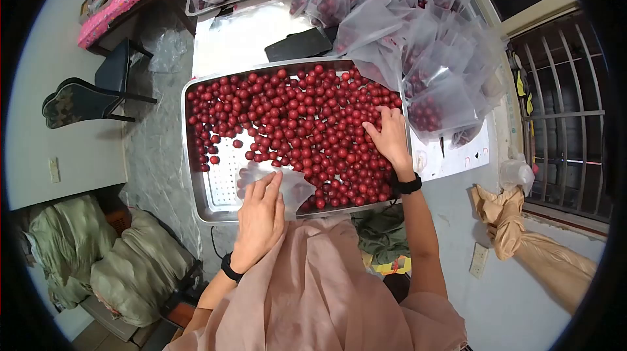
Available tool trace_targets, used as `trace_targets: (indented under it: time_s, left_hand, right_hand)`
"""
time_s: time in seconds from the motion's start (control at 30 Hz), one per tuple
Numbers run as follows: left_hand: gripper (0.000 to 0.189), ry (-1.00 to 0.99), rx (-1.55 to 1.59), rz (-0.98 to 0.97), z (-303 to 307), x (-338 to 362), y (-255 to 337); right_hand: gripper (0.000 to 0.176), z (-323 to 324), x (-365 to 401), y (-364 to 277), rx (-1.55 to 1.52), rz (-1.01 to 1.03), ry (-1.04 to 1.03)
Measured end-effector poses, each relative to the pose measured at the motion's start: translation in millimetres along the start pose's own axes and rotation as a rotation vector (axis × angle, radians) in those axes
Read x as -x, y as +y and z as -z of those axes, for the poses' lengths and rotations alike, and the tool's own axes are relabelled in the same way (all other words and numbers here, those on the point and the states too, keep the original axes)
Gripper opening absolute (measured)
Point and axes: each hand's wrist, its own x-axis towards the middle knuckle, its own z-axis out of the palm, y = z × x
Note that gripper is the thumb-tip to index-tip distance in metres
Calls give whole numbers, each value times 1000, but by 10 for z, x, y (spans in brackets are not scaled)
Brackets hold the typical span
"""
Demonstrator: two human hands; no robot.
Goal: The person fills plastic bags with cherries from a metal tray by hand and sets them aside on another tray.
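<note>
A metal tray [187, 155] holds a spread of small round dark-red fruits [287, 112], with its perforated base showing at the near left. Over the tray's near edge, my left hand [260, 210] has its fingers closed on a clear plastic bag [297, 187]. The bag lies low against the fruits, and its mouth is hard to make out. My right hand [392, 138] rests among the fruits at the tray's right side, thumb and fingers apart. Whether any fruit sits under its palm is hidden.
Several clear bags with red fruits [428, 102] crowd the right and far side of the table. A dark flat object [299, 45] lies beyond the tray. A black chair [85, 99] stands at left, near stuffed green sacks [140, 266]. A barred window [568, 96] is at right.
</note>
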Motion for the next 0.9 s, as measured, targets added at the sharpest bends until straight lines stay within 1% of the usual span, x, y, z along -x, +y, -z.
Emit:
trace_targets:
  time_s: [0.1, 0.13, 0.17, 0.23, 0.27, 0.33, 0.37, 0.43, 0.47, 0.57, 0.63, 0.67, 0.73, 0.77, 0.83, 0.87, 0.9]
  left_hand:
    - [44, 3, -4, -8, -1, -10, 0]
    - [44, 1, -2, -7, -4, -11, 4]
    - [44, 0, -2, -8, -11, -12, 0]
    - [44, 1, -6, -16, -26, -11, -16]
    - [44, 1, -6, -16, -19, -13, -4]
    - [43, -6, 7, -8, 2, -21, 24]
    - [43, -5, 7, -7, 1, -21, 19]
    - [44, -14, -4, -6, -7, -18, 10]
    - [44, -13, -3, -6, -10, -18, 18]
    - [41, 19, 38, 18, -12, -20, 33]
    - [41, 14, 41, 24, -13, -21, 33]
    - [41, 13, 42, 24, -13, -23, 31]
    - [42, 11, 30, 17, -12, -27, 28]
    - [42, 11, 31, 18, -9, -31, 26]
    - [44, -44, 8, 16, 8, -38, 20]
    - [44, -42, 7, 19, 15, -41, 23]
    - [43, -40, 11, 22, 20, -42, 29]
  right_hand:
    - [59, -13, -37, -71, 6, -18, -39]
    - [63, -51, -61, -60, 26, 2, -16]
    - [63, -54, -68, -66, 26, 1, -14]
    - [69, -11, -82, -156, 72, -24, -44]
    - [69, -9, -91, -158, 72, -24, -43]
    - [74, -13, -119, -166, 82, -40, -119]
    - [74, -22, -121, -169, 81, -39, -119]
    - [74, -49, -118, -169, -63, -36, -185]
    - [74, -67, -106, -171, -62, -35, -185]
    - [70, -116, -37, -180, -81, 5, -164]
    - [70, -104, 4, -179, -63, 101, -118]
    - [70, -89, 14, -172, -63, 100, -119]
    - [66, 13, 17, -209, -271, -2, -239]
    - [66, 39, 10, -206, -270, -2, -240]
    - [51, 82, -26, -188, -535, -7, -336]
    - [51, 103, -50, -188, -536, -5, -338]
    - [42, 124, -77, -191, -629, -53, -369]
